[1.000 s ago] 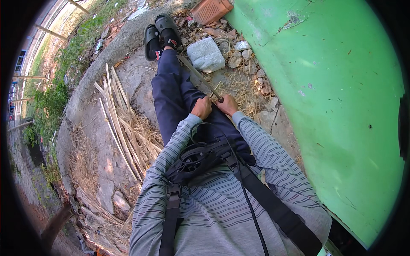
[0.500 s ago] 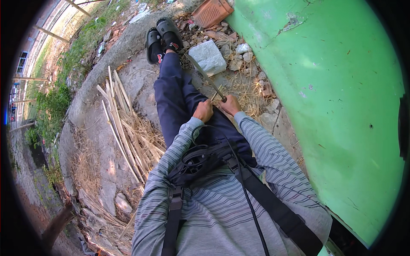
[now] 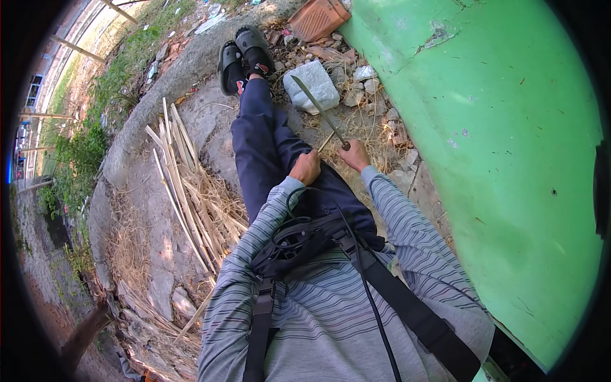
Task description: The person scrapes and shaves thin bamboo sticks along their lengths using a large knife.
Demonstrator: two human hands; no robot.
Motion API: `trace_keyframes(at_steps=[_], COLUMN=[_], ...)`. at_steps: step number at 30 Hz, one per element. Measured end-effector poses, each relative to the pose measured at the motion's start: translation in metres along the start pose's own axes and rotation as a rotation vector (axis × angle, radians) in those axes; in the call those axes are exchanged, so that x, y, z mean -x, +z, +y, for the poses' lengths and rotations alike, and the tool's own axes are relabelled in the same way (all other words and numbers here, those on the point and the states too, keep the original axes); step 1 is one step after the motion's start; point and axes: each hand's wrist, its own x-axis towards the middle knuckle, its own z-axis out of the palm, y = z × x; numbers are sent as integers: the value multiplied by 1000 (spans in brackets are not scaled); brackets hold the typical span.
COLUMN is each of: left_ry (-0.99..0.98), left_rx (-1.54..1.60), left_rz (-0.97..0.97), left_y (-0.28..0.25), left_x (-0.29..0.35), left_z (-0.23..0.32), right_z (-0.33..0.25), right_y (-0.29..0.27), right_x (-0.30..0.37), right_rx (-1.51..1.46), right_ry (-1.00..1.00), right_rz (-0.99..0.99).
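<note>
Bamboo strips [image 3: 184, 191] lie in a loose pile on the stone ground at the person's left, long pale slats fanned out beside the dark-trousered left leg [image 3: 254, 153], with dry shavings and straw [image 3: 210, 210] scattered around and under them. Pile looks like split or finished pieces, several of them, so part of the work seems done; cannot tell how many more are to come.

Left hand [image 3: 305, 167] rests on the lap, closed around the near end of a thin bamboo sliver [image 3: 325, 142] that pokes up toward the blade. Right hand [image 3: 355, 154], just beside the left and a little apart from it, is clamped on the handle of a long knife [image 3: 318, 108], blade angled up and away toward a grey stone block [image 3: 312, 86]. Blade and sliver meet near the hands; exact contact too small to tell. Judged as mid-cut on one piece, not finished.

Sandalled feet [image 3: 245, 54] are stretched out ahead. Rubble and a reddish brick [image 3: 320, 17] sit past the block. Green painted wall [image 3: 484, 159] fills the right side, close to the right sleeve.
</note>
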Motion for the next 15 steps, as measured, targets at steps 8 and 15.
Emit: trace_keyframes(at_steps=[8, 15], left_ry=[16, 10], left_rx=[250, -70], left_rz=[-107, 55], left_y=[-25, -21], left_x=[-3, 8], left_z=[26, 28], right_z=[23, -10], right_y=[-1, -10], right_x=[19, 26], right_rx=[-88, -168], right_ry=[42, 7], right_rz=[159, 212])
